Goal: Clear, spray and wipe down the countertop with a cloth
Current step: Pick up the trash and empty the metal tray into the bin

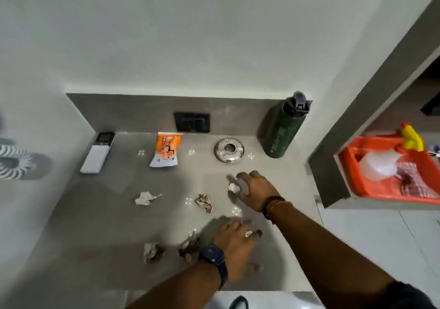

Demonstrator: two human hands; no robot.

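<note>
Crumpled scraps litter the grey countertop (107, 213): a white tissue (145, 198), a brown wad (204, 202), a grey wad (152, 251) and a dark wad (189, 248). My right hand (258, 190) reaches over the counter with its thumb and fingers pinched on a small white paper wad (233, 187). My left hand (238, 244) hovers palm down near the front edge, fingers spread, holding nothing. A spray bottle with a yellow trigger (410, 139) and a checked cloth (415, 182) lie in an orange tray (352, 180) on the shelf at the right.
Along the back stand a green water bottle (281, 130), a round steel dish (229, 150), an orange packet (165, 150) and a white remote (97, 152). A black wall socket (192, 122) sits in the backsplash. Walls close in the counter on the left and right.
</note>
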